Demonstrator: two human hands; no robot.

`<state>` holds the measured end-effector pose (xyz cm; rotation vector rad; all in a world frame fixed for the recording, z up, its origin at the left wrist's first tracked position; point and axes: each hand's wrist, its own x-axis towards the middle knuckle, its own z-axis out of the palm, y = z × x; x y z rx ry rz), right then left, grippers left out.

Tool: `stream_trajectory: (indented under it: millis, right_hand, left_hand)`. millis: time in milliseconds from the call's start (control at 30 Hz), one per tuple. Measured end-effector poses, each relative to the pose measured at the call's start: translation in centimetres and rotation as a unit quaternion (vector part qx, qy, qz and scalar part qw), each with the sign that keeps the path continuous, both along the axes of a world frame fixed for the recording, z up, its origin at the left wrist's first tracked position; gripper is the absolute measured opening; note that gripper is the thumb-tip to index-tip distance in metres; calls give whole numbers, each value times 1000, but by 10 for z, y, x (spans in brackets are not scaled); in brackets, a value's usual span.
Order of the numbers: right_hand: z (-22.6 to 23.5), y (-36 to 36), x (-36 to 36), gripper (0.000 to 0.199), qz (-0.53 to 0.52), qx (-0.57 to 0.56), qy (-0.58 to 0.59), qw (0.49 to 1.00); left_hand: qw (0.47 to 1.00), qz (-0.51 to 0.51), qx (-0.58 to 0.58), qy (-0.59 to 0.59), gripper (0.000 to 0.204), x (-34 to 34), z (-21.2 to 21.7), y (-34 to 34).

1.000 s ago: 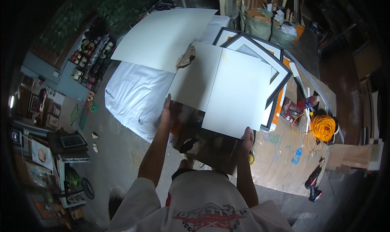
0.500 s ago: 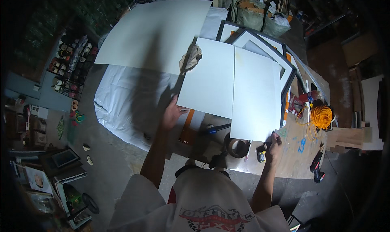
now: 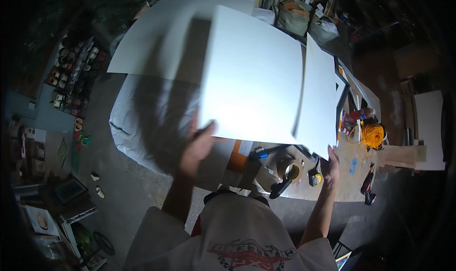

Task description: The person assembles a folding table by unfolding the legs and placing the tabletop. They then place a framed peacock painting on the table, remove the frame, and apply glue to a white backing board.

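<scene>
Two white boards are held up in front of me: a wide one [image 3: 251, 81] on the left and a narrow one [image 3: 318, 90] on the right, tilted against each other along a gap. My left hand [image 3: 200, 145] grips the wide board at its lower left corner, thumb over the front. At the narrow board's lower right corner, my right hand [image 3: 333, 163] is closed on the edge. Behind them, dark-edged frames [image 3: 343, 88] show only in part. A large white sheet [image 3: 142, 48] lies to the far left, shadowed by the raised boards.
On the workbench [image 3: 344, 188] near me lie a blue-and-black tool [image 3: 260, 153], a tape roll [image 3: 297, 169] and a tape measure [image 3: 315, 177]. An orange cord coil [image 3: 373, 135] and a power drill [image 3: 367, 188] are at the right. White plastic wrapping [image 3: 124, 124] covers the left side.
Both boards have risen toward me, and the gap between them has become angled. They now hide the crumpled cloth and most of the frames. More of the tape roll and tape measure shows.
</scene>
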<state>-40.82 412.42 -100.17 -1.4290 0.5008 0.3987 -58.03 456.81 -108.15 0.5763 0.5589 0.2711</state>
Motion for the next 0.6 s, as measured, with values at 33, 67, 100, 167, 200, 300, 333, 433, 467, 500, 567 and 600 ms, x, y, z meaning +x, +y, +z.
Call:
stream_trajectory:
  millis: [33, 67, 100, 167, 200, 300, 333, 433, 467, 500, 567, 600]
  right_hand:
    - [1, 25, 0, 68, -17, -115, 1, 993]
    - [-4, 52, 4, 62, -37, -129, 4, 991]
    - [-9, 79, 8, 57, -5, -84, 23, 996]
    - [-20, 129, 11, 59, 155, -73, 75, 982]
    - [-27, 152, 14, 44, 243, 33, 62, 967]
    - [-50, 215, 2, 32, 331, 9, 118, 936]
    - [-57, 229, -3, 29, 349, 10, 117, 930]
    - [-81, 254, -16, 28, 435, -5, 89, 896]
    - [-88, 260, -17, 29, 475, -20, 78, 876]
    - [-94, 265, -17, 31, 518, -51, 92, 849]
    - [-102, 273, -13, 35, 594, -66, 143, 789]
    - [-102, 274, -10, 37, 625, -101, 191, 750]
  left_hand:
    - [999, -13, -19, -35, 54, -16, -15, 32]
    - [996, -3, -80, 45, 55, -43, -27, 60]
    - [991, 13, -69, 113, 57, -68, -43, 85]
    - [959, 89, 123, 240, 61, -130, -68, 126]
    - [955, 130, 99, 248, 62, -159, -79, 145]
    - [880, -4, 378, 289, 66, -228, -105, 180]
    - [854, -32, 422, 303, 64, -245, -112, 188]
    - [469, -200, 801, 314, 61, -281, -123, 199]
    - [589, -201, 700, 351, 60, -289, -124, 199]
    - [663, -195, 610, 389, 59, -297, -124, 198]
    - [823, -151, 444, 319, 59, -303, -124, 199]
    - [900, -113, 366, 209, 60, -303, -124, 200]
